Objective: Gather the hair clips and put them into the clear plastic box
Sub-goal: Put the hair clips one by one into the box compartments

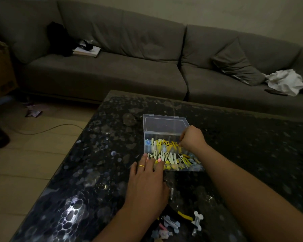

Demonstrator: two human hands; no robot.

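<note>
Although most of the hair clips already sit in the box, a small heap of loose clips (175, 226) lies at the bottom centre of the frame, near the table's near edge and partly cut off there. Just above them the left hand (147, 182) lies flat on the dark patterned table (87, 172), its fingers spread and straight, the fingertips (144, 157) touching the box's near left corner as if steadying it. The clear plastic box (166, 126) stands in the middle of the frame with its lid laid open toward the sofa, its tray crowded with yellow, white and blue clips (166, 151). The right hand (192, 138) reaches over the tray's right side, fingers curled downward among the yellow clips; whether it pinches one cannot be told, since the knuckles hide the fingertips.

The tray looks nearly full, so a clip dropped carelessly could slide over the low wall, and a push from either hand could shift the light box on the smooth tabletop. The heap near the table edge might be knocked to the floor by a forearm.

Dim light blurs the clips' shapes. Farther off, in the upper frame, a grey sofa (129, 67) holds a cushion (234, 63), a white cloth (285, 81) and dark items that are hard to make out.
</note>
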